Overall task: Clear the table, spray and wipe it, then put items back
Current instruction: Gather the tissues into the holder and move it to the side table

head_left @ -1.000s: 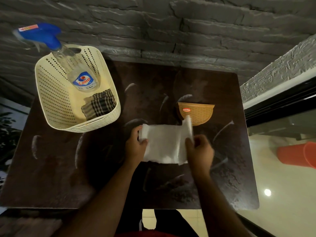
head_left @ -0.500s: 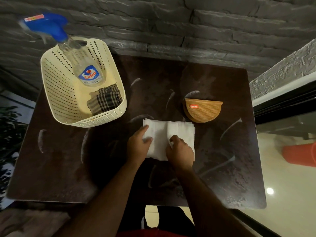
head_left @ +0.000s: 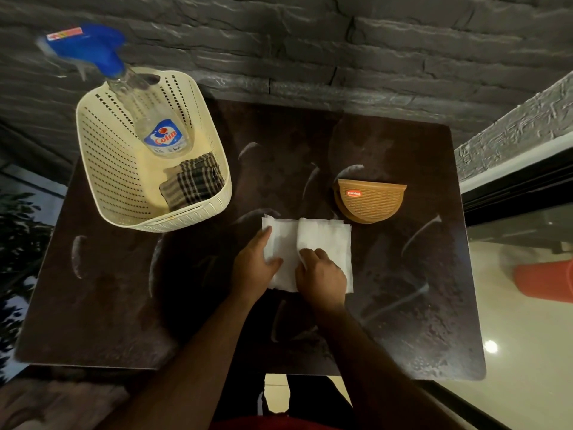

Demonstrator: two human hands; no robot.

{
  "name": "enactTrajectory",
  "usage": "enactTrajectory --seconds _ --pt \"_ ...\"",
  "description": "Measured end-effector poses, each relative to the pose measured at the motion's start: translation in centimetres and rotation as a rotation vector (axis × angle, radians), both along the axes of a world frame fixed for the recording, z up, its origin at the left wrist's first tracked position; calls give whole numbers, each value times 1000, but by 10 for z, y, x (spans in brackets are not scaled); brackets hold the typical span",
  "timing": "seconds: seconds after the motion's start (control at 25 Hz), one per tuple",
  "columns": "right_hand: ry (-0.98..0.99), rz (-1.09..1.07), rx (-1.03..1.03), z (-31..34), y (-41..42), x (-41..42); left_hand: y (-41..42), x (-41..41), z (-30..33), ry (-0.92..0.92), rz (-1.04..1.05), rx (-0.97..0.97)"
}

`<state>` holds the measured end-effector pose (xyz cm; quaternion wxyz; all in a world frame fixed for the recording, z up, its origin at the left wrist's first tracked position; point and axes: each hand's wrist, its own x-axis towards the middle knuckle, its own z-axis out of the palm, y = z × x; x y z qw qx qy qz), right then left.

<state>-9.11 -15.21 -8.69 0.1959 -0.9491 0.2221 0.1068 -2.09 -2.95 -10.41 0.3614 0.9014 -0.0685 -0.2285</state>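
Note:
A stack of white paper napkins [head_left: 327, 238] lies flat on the dark table [head_left: 102, 305] near its middle, with its right half folded over the left. My left hand [head_left: 255, 263] presses on the left half with straight fingers. My right hand [head_left: 322, 276] rests on the lower middle, its fingers curled onto the folded edge. A brown half-round napkin holder [head_left: 370, 201] stands just beyond the napkins to the right. At the back left, a cream perforated basket [head_left: 114, 187] holds a blue-capped Colin spray bottle [head_left: 164, 136] and a folded checked cloth [head_left: 195, 181].
A dark stone wall [head_left: 310, 51] runs along the table's far edge. On the right, past the table's edge, is pale floor with an orange object [head_left: 545, 279]. The table top shows wipe streaks.
The napkins were held up between both hands; they now lie flat and folded on the table. My right hand has moved left toward the middle of the stack.

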Motion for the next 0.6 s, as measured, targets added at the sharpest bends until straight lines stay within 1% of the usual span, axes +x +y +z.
enactTrajectory --seconds 0.12,0.28,0.44,0.6 --pt "-4 29 7 -2 2 0 0 -1 0 -3 -27 26" --pt "75 59 28 -4 -1 -3 2 0 3 -1 -37 32" --pt "106 110 64 -1 -3 -10 -1 0 7 -1 -118 61" --pt "72 122 44 -1 -12 -22 -7 1 12 -5 -128 63"
